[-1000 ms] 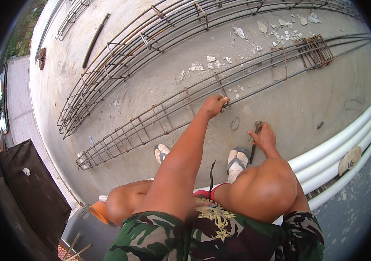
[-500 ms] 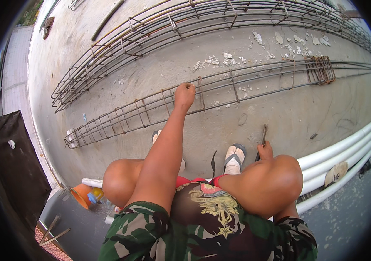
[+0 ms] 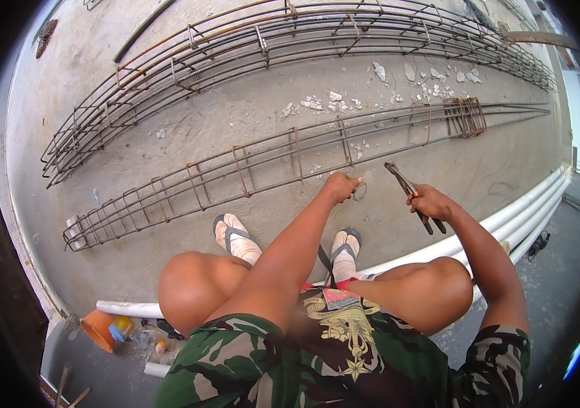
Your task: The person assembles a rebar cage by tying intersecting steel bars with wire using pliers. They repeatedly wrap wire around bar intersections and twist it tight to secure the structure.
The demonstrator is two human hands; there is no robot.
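Note:
My left hand (image 3: 341, 187) is low over the concrete, just on the near side of a narrow rebar cage (image 3: 245, 170). Its fingers are closed at a small loop of thin wire (image 3: 360, 194); whether the loop has left the floor is hard to tell. My right hand (image 3: 429, 202) grips a pair of pincers (image 3: 402, 179) near the handles, which stand apart. The pincers' head points away toward the cage. Crosswise ties divide the cage, and a bunch of stirrups (image 3: 465, 117) is gathered near its right end.
A larger stack of rebar cages (image 3: 262, 44) curves across the far side. Broken white chips (image 3: 336, 102) lie between. White pipes (image 3: 507, 221) run along my right. An orange bucket (image 3: 97, 330) lies at near left. My feet in sandals (image 3: 232, 234) are between me and the cage.
My left hand has come off the cage, toward me and right, to the wire loop. My right hand has raised the pincers from beside my knee, and the view has shifted slightly.

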